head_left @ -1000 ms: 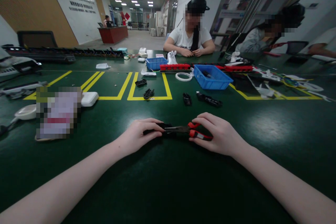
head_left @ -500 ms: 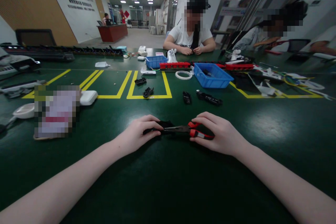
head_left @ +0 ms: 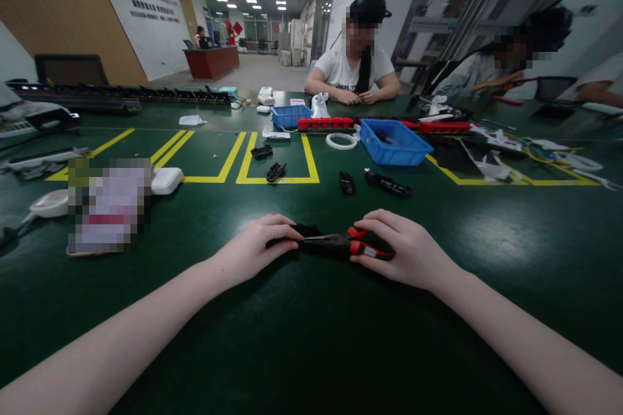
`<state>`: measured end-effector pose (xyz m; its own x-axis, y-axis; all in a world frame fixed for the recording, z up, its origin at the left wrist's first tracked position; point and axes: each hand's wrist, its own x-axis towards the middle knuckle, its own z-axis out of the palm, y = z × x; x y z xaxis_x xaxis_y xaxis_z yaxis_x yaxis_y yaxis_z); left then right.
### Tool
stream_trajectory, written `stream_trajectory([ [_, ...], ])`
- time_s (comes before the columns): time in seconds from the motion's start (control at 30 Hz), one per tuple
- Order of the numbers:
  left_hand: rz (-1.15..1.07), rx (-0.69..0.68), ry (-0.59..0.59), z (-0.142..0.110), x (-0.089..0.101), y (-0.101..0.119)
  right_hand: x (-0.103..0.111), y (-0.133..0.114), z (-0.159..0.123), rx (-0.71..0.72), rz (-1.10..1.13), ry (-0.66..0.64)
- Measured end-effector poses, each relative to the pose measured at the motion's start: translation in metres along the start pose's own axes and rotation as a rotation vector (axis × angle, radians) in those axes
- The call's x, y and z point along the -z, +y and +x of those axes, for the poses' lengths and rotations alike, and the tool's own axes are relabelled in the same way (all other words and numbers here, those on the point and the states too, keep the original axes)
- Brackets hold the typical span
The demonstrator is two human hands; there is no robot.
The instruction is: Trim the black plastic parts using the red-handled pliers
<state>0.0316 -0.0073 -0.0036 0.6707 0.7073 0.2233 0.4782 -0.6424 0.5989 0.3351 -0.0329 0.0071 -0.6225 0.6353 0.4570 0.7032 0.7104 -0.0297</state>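
My right hand (head_left: 402,246) is closed around the red handles of long-nose pliers (head_left: 335,240), whose jaws point left. Between thumb and fingers, my left hand (head_left: 265,240) pinches a black plastic part (head_left: 307,231) low over the green table. The tips of the pliers reach the part beside my left fingertips; whether they grip it I cannot tell. Much of the part is hidden by my fingers and the pliers. Beyond my hands lie a small black piece (head_left: 346,183) and a longer black piece (head_left: 388,183).
Two black pieces, one of them a clip-like part (head_left: 276,172), lie by yellow tape lines. A blue bin (head_left: 395,142) stands behind, near a white tape roll (head_left: 341,141) and a red strip (head_left: 325,124). A phone (head_left: 111,207) lies left. A person (head_left: 357,71) sits opposite.
Both hands keep nearly the same place, holding the black part and the pliers. The view bobs slightly; nothing on the table has visibly shifted.
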Motion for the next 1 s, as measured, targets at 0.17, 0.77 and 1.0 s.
stream_trajectory([
  [0.17,0.011,-0.006,-0.009,0.0,0.0,0.005,0.007,0.006,-0.001,0.013,-0.1,0.058],
  [0.77,-0.02,-0.024,0.023,-0.002,-0.002,-0.003,0.008,-0.001,-0.001,-0.051,-0.005,0.013],
  [1.0,-0.011,-0.027,0.051,-0.001,-0.003,-0.002,0.003,-0.007,0.002,-0.088,0.078,-0.016],
])
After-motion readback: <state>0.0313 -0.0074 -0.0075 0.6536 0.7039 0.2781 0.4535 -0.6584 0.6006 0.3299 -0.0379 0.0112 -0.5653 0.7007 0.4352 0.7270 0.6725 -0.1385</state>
